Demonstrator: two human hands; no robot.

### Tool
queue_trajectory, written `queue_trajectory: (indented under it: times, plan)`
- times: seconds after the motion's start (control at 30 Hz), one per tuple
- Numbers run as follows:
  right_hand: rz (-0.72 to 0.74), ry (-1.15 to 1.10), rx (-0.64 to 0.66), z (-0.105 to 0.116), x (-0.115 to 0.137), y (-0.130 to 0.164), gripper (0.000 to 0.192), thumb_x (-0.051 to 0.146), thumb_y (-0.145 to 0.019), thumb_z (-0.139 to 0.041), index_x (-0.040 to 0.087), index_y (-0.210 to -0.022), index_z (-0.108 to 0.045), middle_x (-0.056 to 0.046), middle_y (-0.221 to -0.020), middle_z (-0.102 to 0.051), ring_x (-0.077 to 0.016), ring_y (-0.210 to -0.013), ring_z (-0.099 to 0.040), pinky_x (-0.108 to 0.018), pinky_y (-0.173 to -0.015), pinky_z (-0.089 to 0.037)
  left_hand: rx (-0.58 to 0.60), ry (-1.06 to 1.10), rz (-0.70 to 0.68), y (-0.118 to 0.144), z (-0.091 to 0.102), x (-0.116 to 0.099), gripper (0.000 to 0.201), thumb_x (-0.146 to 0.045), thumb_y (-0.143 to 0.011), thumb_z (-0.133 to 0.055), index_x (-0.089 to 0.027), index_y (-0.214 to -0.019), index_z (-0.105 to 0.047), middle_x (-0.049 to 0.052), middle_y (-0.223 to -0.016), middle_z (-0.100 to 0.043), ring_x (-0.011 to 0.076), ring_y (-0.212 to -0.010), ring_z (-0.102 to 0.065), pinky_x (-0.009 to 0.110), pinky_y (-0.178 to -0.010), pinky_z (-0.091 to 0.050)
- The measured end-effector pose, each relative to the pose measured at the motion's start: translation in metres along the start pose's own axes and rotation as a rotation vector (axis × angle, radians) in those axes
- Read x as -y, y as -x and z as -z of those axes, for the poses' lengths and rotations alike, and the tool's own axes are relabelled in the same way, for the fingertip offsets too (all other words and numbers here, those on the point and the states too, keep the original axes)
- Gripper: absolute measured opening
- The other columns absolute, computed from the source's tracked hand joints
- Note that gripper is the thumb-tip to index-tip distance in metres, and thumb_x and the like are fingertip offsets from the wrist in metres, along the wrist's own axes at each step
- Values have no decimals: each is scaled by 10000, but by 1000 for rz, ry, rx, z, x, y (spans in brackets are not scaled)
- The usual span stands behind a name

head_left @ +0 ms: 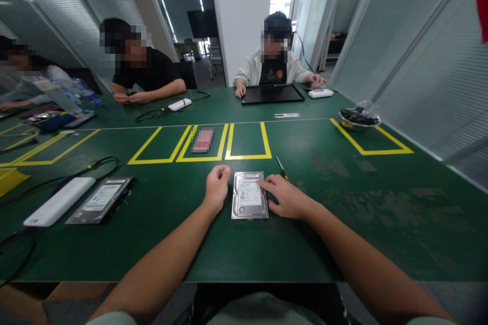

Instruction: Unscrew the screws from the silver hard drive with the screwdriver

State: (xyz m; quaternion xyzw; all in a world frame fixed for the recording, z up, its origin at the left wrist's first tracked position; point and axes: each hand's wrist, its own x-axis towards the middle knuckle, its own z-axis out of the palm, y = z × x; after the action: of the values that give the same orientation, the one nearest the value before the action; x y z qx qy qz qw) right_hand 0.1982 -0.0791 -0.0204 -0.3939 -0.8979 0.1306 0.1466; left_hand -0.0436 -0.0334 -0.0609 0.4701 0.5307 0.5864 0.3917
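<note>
A silver hard disk drive (247, 208) with a white label lies flat on the green table in front of me. My left hand (217, 190) is just left of the drive, its fingers curled with thumb and index finger pinched together. Whatever the pinch may hold is too small to make out. From the other side, my right hand (287, 195) reaches onto the drive. Its index finger is stretched out over the label and its thumb is by the drive's right edge. A screwdriver (282, 168) with a yellow and black handle lies just beyond my right hand.
A second hard drive (99, 200) and a white power strip (61, 200) lie at left. Yellow tape outlines (247, 156) mark the table, one around a pink phone-like item (203, 140). A metal bowl (359, 121) of dark pieces stands far right. Several people sit opposite, one holding a black panel (273, 94).
</note>
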Motion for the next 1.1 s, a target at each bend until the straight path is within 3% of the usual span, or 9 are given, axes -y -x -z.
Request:
queue_trajectory:
  times: [0.77, 1.1]
  plan:
    - [7, 5, -10, 4, 0, 0, 605, 191, -829, -567, 138, -1424, -473, -167, -1214, -569, -275, -1091, -530, -462, -978, -457, 53, -65, -72, 6, -6, -7, 173, -341, -821, -630, -169, -816, -612, -5, -705, -599, 127, -635, -535, 227, -604, -404]
    - [-6, 26, -26, 3, -3, -2, 535, 181, -854, -528, 103, -1383, -505, -174, -1204, -595, -277, -1098, -544, -445, -988, -463, 101, -261, -220, 10, -4, -10, 118, -298, -854, -610, -185, -831, -635, 11, -707, -610, 149, -633, -538, 247, -607, -404]
